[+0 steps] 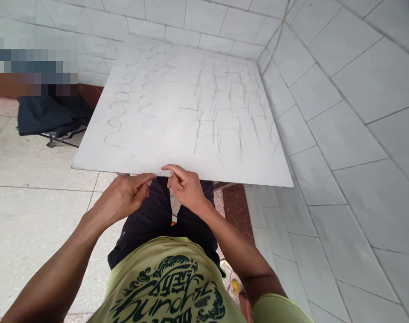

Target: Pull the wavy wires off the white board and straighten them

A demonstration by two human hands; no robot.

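A large white board (pixel 191 112) lies flat in front of me, marked with pencil wavy lines on its left half and a rough grid of lines on its right. My left hand (pixel 123 197) and my right hand (pixel 186 186) meet at the board's near edge. Both have fingers pinched together, index fingertips almost touching each other. Whatever is between the fingers is too small to make out. My dark trousers and green printed shirt show below the hands.
A white tiled wall (pixel 352 134) runs close along the board's right side and behind it. A dark cloth on a low metal frame (pixel 49 119) sits on the tiled floor (pixel 32 202) at the left.
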